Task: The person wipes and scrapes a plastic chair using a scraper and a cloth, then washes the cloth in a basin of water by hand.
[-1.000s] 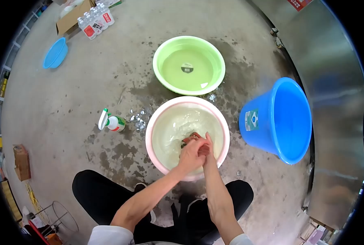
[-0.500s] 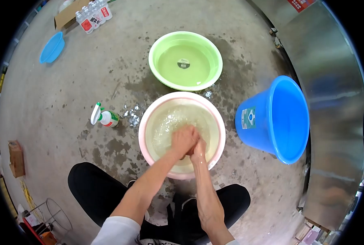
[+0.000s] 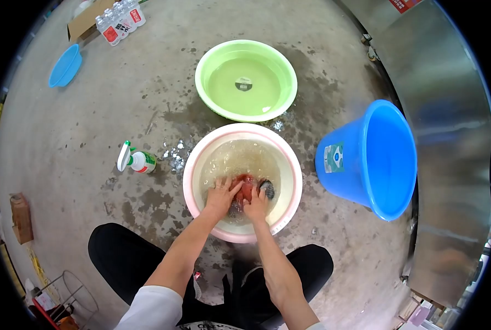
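Observation:
A white basin with a pink rim stands between my knees, holding cloudy water. In the water lies a red and dark grey item, its kind unclear, perhaps cloth. My left hand rests on its left side with the fingers spread. On its right side my right hand touches it, fingers apart and partly in the water. The two hands are separate, and the item shows between them.
A green basin of water stands just beyond. To the right is a tilted blue bucket beside a metal surface. A spray bottle stands left; a small blue basin and bottled water lie farther off.
My hands were clasped together over the basin and have moved apart, down into the water. The red and dark item now shows spread between them. The view has shifted slightly.

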`<action>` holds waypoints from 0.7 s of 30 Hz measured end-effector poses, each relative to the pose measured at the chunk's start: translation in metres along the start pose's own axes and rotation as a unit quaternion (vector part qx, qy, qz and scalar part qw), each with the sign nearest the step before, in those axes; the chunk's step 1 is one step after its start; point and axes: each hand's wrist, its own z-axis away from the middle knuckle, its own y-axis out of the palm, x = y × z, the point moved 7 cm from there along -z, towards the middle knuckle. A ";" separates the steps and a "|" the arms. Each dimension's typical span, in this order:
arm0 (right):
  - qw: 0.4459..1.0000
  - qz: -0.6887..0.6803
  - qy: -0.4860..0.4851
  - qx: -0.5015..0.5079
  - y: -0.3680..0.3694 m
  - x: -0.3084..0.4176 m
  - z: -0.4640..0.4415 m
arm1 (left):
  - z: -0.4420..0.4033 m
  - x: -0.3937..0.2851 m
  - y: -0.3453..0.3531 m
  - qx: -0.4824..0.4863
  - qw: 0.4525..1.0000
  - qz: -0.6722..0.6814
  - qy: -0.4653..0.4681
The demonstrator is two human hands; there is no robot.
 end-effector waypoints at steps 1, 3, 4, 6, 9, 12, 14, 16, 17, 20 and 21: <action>1.000 0.002 -0.002 -0.002 -0.002 -0.002 -0.004 | -0.010 0.003 -0.012 0.024 0.991 0.131 -0.010; 0.990 -0.136 0.025 -0.007 0.001 -0.020 -0.020 | -0.025 0.001 -0.036 0.043 0.965 0.260 -0.015; 0.908 -0.388 0.157 0.024 -0.010 -0.016 -0.013 | -0.028 0.001 -0.047 0.042 0.905 0.421 -0.046; 0.684 -0.677 0.272 0.002 -0.014 -0.011 -0.009 | -0.024 -0.011 -0.076 -0.071 0.792 0.606 -0.020; 0.444 -0.880 0.056 0.159 -0.015 0.010 -0.030 | 0.001 -0.051 -0.137 -0.046 0.803 0.592 0.046; 0.131 -0.828 -0.203 0.506 -0.046 0.043 -0.007 | 0.022 -0.084 -0.168 -0.174 0.854 0.478 0.110; 0.143 -0.854 -0.175 0.468 -0.046 0.047 0.002 | 0.026 -0.092 -0.171 -0.203 0.902 0.371 0.087; 0.255 -0.916 -0.041 0.308 -0.034 0.038 -0.002 | 0.016 -0.085 -0.157 -0.235 0.903 0.350 0.080; 0.328 -0.919 0.035 0.216 -0.029 0.030 -0.005 | 0.010 -0.081 -0.154 -0.265 0.903 0.328 0.076; 0.497 -0.854 0.117 0.096 -0.030 0.033 -0.007 | -0.013 -0.056 -0.140 -0.225 0.927 0.298 0.039; 0.558 -0.819 0.114 0.073 -0.033 0.035 -0.008 | -0.018 -0.044 -0.142 -0.227 0.926 0.299 0.038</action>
